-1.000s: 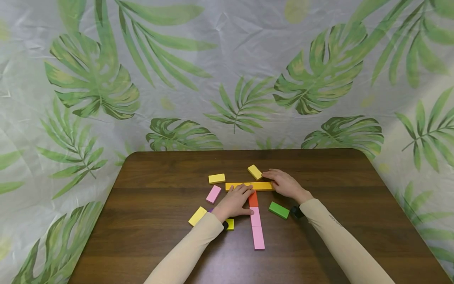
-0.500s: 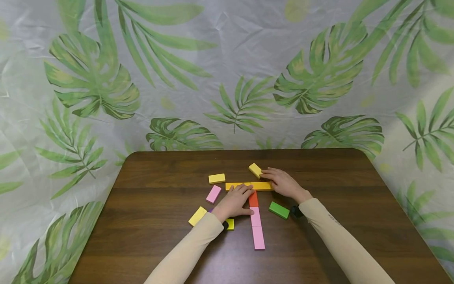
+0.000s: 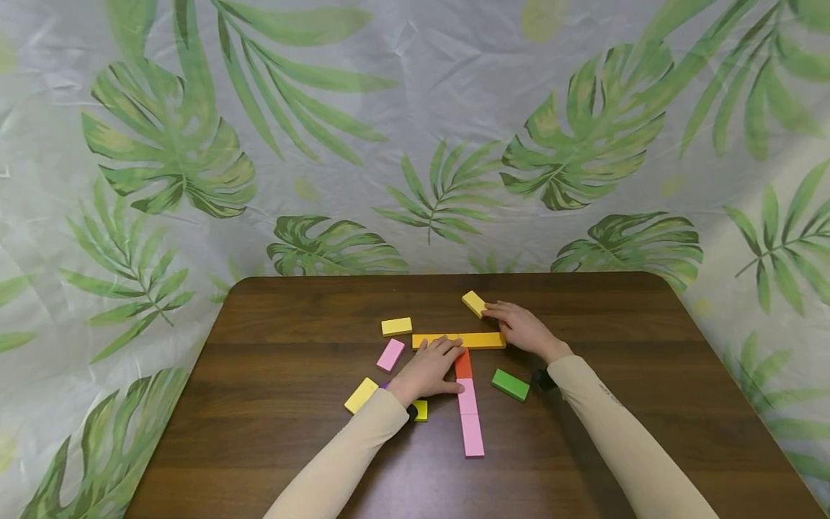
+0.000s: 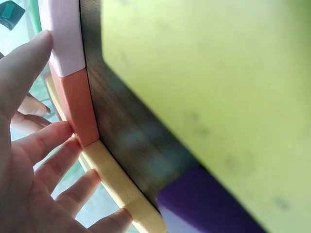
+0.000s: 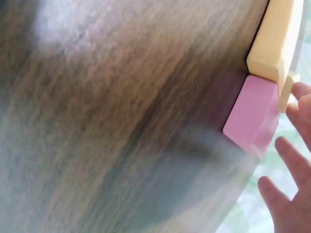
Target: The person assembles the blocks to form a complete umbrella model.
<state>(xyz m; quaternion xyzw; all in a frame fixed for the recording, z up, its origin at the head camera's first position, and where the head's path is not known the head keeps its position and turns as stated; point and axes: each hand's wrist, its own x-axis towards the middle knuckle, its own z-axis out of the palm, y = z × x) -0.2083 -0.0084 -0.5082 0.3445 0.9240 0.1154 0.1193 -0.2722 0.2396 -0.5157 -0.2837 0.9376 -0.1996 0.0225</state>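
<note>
Yellow block (image 3: 473, 303) moved away; left-wrist view shows probable purple block (image 4: 200, 198).

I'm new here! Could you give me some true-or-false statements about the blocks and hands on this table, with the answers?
1. The red block lies between the orange row and two pink blocks. True.
2. The right hand touches the red block. False: it touches a yellow block.
3. The left hand hovers clear of every block. False: its fingers touch the orange row.
4. The tabletop is dark brown. True.
5. The green block sits on the pink blocks. False: it lies apart, to their right.
</note>
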